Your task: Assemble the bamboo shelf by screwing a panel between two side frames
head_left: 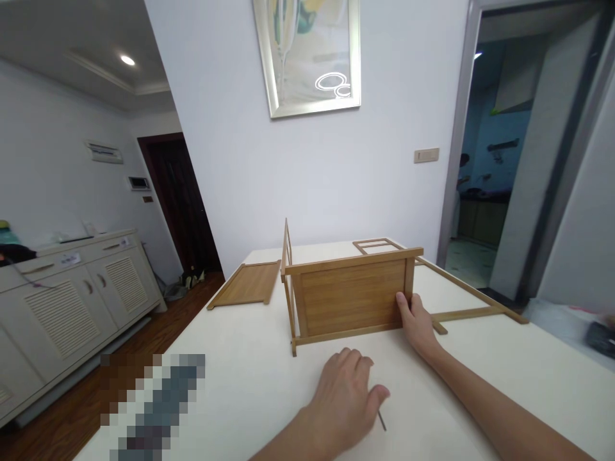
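Observation:
A bamboo shelf panel (350,296) stands on edge on the white table (259,378), joined at its left end to a slatted side frame (287,269). My right hand (417,323) grips the panel's right end, thumb on its front face. My left hand (346,398) rests near the table's front with its fingers curled, pinching a thin dark metal rod (382,420), perhaps a hex key. A flat bamboo board (246,283) lies to the left. A second bamboo frame (461,291) lies flat behind and to the right of the panel.
The table stands against a wall with a framed picture (310,54). A white cabinet (67,301) runs along the left wall beside a dark door (177,198). An open doorway (490,166) on the right shows a person far off. A dark object (600,336) lies at the right edge.

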The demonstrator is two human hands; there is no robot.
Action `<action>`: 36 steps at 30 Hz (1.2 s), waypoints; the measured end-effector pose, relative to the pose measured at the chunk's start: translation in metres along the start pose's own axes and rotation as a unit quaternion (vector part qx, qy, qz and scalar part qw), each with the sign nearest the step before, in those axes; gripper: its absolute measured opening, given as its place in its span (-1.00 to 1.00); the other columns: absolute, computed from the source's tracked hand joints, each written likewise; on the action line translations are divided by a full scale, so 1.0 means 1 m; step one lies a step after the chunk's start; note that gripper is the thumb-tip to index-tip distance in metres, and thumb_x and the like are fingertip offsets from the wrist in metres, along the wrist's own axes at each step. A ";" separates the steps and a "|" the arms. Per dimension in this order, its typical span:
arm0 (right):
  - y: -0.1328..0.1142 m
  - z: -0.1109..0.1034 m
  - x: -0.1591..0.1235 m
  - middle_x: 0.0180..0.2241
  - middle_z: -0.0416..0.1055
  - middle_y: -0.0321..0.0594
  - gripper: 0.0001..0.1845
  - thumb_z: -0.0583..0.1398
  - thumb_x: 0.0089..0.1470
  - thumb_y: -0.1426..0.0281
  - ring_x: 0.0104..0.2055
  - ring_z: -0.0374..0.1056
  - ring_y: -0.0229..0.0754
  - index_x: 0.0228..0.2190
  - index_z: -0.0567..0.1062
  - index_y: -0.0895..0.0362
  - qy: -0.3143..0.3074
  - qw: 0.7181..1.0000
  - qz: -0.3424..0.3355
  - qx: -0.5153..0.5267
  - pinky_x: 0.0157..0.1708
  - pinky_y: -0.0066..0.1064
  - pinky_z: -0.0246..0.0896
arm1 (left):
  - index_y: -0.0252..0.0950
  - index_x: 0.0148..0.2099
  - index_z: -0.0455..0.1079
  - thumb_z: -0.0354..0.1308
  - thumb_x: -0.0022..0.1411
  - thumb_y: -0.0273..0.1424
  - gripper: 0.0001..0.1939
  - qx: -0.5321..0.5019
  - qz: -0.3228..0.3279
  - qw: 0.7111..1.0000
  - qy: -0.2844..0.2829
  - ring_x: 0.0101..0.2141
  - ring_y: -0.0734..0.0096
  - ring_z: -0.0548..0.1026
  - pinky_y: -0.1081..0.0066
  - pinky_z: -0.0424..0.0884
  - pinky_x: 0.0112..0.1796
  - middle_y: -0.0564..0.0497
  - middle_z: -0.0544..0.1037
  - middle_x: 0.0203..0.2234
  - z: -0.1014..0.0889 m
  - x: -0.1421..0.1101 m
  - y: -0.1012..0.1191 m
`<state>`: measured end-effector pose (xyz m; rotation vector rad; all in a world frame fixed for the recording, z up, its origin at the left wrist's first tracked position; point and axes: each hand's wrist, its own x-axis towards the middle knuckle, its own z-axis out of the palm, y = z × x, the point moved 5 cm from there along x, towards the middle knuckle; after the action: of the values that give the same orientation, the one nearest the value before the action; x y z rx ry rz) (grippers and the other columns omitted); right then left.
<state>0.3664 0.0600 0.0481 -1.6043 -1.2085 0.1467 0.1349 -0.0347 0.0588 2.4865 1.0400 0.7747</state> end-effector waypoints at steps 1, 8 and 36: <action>0.000 0.000 0.000 -0.49 0.26 -0.32 -0.59 -0.08 0.13 -0.07 -0.41 0.23 -0.08 -0.45 0.10 -0.01 0.000 1.000 0.000 -0.002 -0.37 -0.27 0.07 | -0.29 -0.01 0.44 0.02 0.30 -0.15 -0.62 0.005 0.001 1.000 0.008 -0.11 -0.01 0.37 0.09 0.22 -0.03 -0.24 0.49 -0.18 0.006 0.000 0.003; 0.001 0.002 0.002 -0.55 0.17 -0.36 -0.57 -0.10 0.11 -0.10 -0.44 0.18 -0.08 -0.48 0.04 -0.02 0.002 1.000 -0.005 -0.020 -0.37 -0.27 0.04 | -0.45 -0.16 0.47 -0.03 0.30 -0.36 -0.70 0.170 0.008 0.984 -0.057 -0.18 0.11 0.39 0.16 0.31 -0.08 -0.21 0.49 -0.28 0.033 0.001 -0.002; 0.001 0.003 0.006 -0.57 0.15 -0.37 -0.55 -0.13 0.06 -0.14 -0.47 0.19 -0.06 -0.48 0.02 -0.03 -0.010 0.998 0.005 -0.056 -0.40 -0.26 0.04 | -0.26 -0.17 0.21 -0.16 0.31 -0.55 -0.83 0.083 0.025 0.995 0.047 -0.42 0.33 0.44 0.38 0.34 -0.37 -0.02 0.49 -0.38 0.007 0.006 -0.018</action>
<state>0.3679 0.0666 0.0483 -1.7093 -1.2431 0.1029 0.1327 -0.0183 0.0466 2.6471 1.1213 0.8600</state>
